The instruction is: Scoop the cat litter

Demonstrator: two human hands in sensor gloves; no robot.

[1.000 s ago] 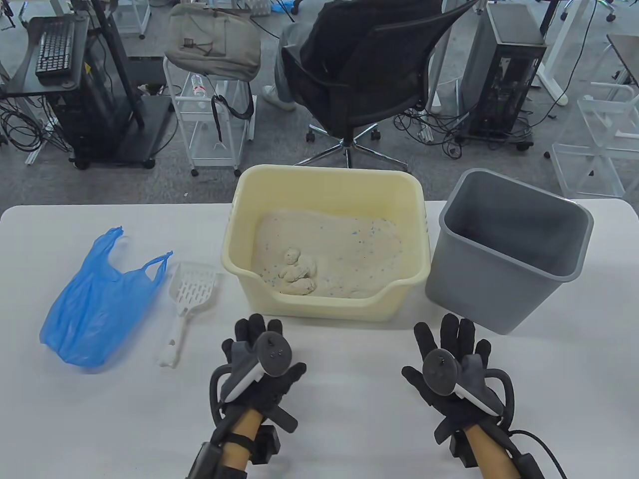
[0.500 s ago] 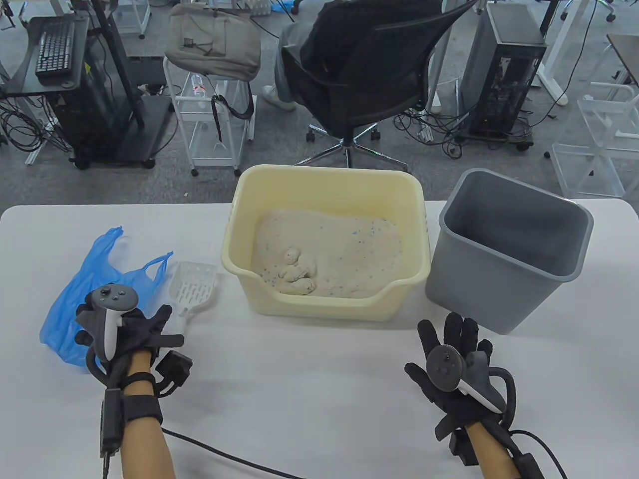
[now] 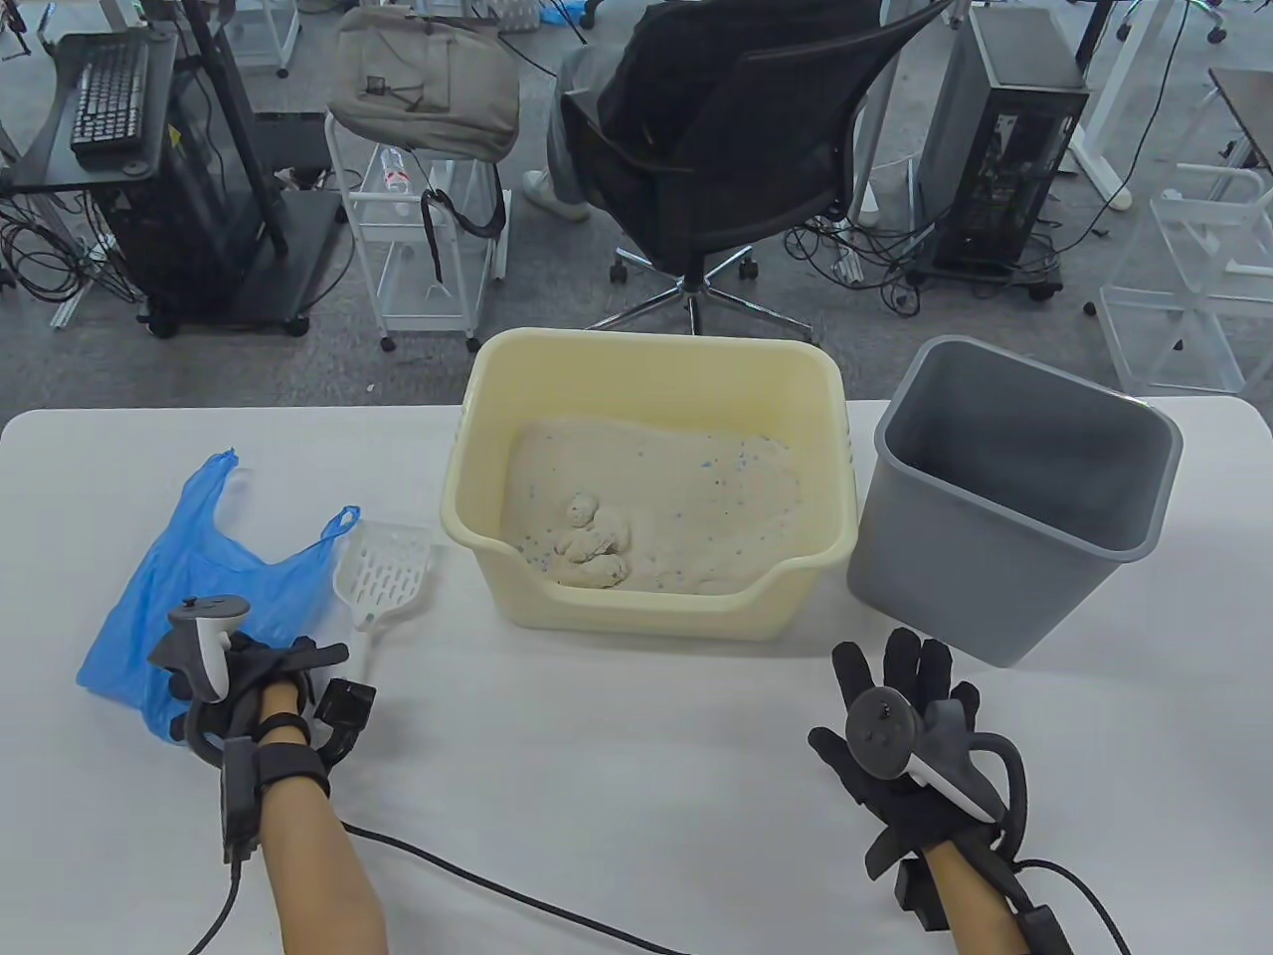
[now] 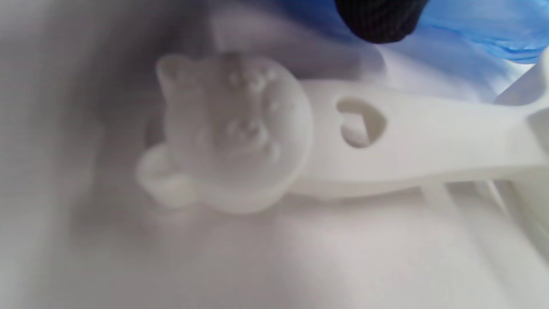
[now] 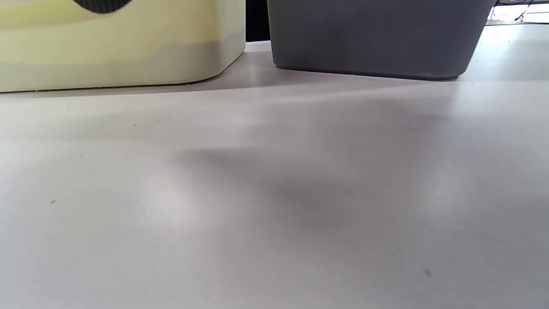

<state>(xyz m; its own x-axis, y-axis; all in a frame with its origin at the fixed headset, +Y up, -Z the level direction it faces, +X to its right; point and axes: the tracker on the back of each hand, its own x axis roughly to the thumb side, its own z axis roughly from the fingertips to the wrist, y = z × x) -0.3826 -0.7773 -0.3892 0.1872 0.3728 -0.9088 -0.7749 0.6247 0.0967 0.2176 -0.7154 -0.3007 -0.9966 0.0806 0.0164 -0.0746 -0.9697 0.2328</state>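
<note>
A cream litter box holds pale litter with a clump near its front. A white slotted scoop lies left of the box, next to a blue plastic bag. My left hand sits on the bag's near corner with its fingers curled down on it. In the left wrist view the scoop's handle lies below a fingertip, beside the bag. My right hand rests flat on the table, fingers spread, empty.
A grey bin stands right of the litter box, just beyond my right hand. In the right wrist view the box and bin stand side by side. A cable runs across the table from my left wrist.
My left hand has moved from the table's middle leftward onto the blue bag and settled at its near corner. The bag's right handle has shifted over the scoop. The right hand has barely moved.
</note>
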